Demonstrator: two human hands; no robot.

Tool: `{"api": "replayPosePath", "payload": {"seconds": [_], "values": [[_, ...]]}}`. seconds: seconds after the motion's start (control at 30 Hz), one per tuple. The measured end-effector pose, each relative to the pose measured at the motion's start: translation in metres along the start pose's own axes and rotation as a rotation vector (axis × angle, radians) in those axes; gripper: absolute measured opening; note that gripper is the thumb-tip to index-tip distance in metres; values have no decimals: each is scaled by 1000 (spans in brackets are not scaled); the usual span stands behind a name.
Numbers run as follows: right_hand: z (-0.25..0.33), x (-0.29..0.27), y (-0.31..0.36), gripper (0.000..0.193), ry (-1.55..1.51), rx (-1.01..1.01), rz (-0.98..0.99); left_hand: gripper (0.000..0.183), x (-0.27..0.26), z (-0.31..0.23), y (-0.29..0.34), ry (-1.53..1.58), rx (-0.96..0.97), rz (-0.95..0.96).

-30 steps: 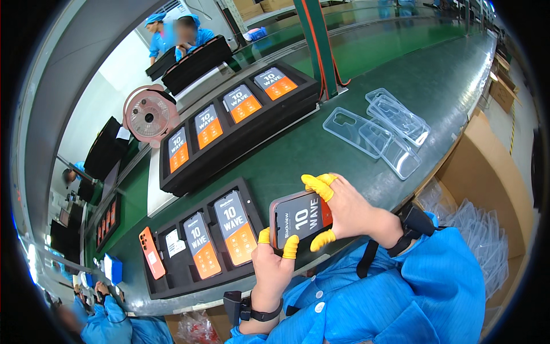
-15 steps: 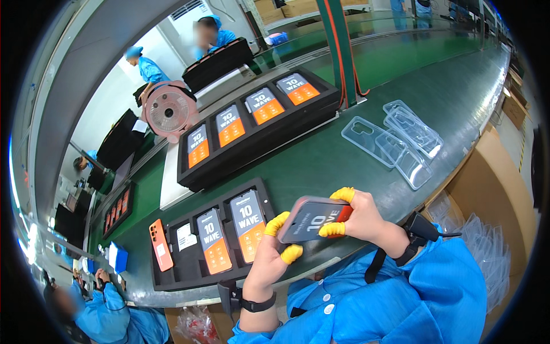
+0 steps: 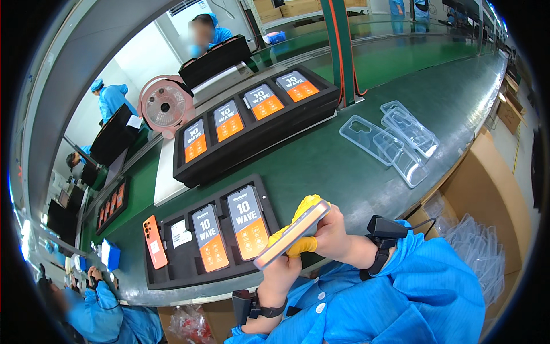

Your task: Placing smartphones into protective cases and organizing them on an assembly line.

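Both my hands grip a smartphone (image 3: 292,236), turned so that its slim side edge shows. My left hand (image 3: 282,270) has its fingers wrapped round the phone's lower end. At the upper end, my right hand (image 3: 330,234) closes on it. Yellow finger cots cover several fingertips. To the left of my hands lies a black foam tray (image 3: 182,265) with two phones under grey and orange films, the nearer one a phone (image 3: 247,221) beside my left hand. A bare orange phone (image 3: 154,242) rests on the tray's left side, by a white label (image 3: 181,233).
Behind stands a stack of black trays (image 3: 229,150) bearing several phones. Clear phone cases (image 3: 366,139) lie on the green bench (image 3: 309,172) at the right. A cardboard box (image 3: 501,200) holds more clear plastic. A pink fan (image 3: 166,106), a green post (image 3: 338,51) and co-workers are further off.
The phone has tipped from showing its printed front to showing its side edge. My right hand has moved left and down, closer to my left hand.
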State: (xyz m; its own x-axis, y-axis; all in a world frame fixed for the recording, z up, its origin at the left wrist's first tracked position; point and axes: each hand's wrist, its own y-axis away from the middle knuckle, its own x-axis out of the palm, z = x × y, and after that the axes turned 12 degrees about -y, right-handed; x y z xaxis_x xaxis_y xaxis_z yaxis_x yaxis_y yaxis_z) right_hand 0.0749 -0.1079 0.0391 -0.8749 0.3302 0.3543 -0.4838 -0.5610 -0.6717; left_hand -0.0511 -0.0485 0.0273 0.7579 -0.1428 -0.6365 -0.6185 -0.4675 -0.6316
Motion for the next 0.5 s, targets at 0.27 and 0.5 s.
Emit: {"api": "replayPosePath", "payload": {"seconds": [0.27,0.5], "values": [[-14,8,4,46,241,-211,26,27,10,23,13,263,-206,30],[-14,9,11,46,-271,273,-252,21,-2,21,-2,0,-384,423]]}}
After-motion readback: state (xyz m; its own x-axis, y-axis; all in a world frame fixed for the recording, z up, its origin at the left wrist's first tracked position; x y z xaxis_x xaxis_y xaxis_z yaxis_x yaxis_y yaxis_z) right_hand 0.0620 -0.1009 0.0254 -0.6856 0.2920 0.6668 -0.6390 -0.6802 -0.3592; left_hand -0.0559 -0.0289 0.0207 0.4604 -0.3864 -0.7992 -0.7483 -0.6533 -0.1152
